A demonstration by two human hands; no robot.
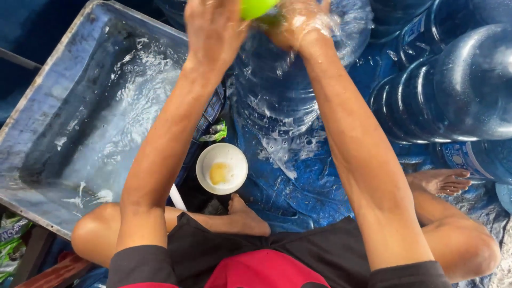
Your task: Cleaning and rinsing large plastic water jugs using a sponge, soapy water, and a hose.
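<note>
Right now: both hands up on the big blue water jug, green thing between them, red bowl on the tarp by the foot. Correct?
Nearly. The bowl is white, not red, with a yellowish patch inside; the head view shows it. The rest stands: left hand and right hand are on the big blue water jug, a green thing between them, and the bowl sits by the foot.

Top edge cut off the green object (257,7) and fingertips of both hands: left hand (213,29), right hand (298,24). Grip unclear. Right-side water jugs (458,90) ran off frame; tub (80,122) corner cropped at left.
</note>
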